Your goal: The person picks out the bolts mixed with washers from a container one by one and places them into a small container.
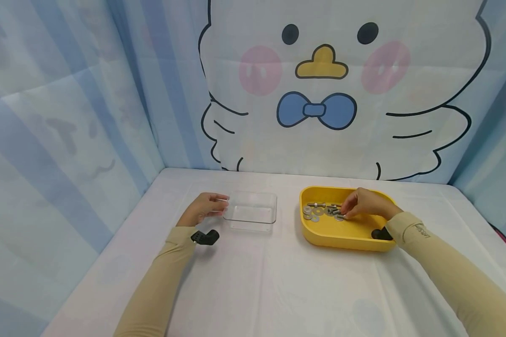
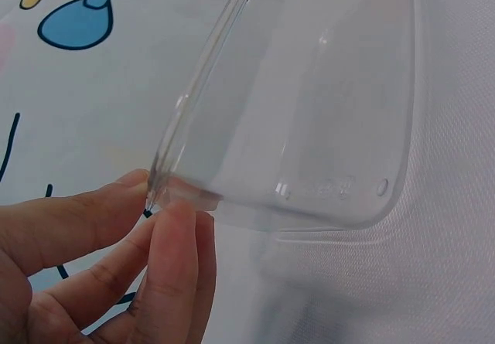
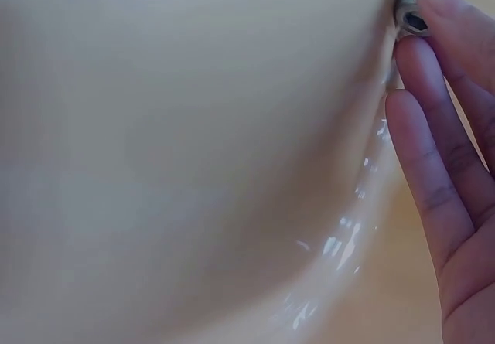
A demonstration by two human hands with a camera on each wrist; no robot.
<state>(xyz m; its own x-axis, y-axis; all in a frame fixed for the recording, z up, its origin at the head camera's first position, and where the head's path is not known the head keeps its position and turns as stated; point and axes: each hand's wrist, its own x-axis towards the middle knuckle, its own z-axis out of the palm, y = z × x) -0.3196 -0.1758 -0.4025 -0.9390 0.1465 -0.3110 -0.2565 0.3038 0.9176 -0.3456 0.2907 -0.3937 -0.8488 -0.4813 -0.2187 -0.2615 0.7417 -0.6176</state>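
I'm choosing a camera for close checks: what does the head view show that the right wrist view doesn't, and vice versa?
Only the head view shows the clear box, the left hand holding it and the printed backdrop. Only the right wrist view makes out the hex socket in the bolt's end. Both show the right hand pinching that bolt.

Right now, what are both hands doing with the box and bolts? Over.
Left hand pinching clear box by its rim. Right hand pinching bolt inside yellow tray, loose washers nearby. Nothing visibly blocking either hand.
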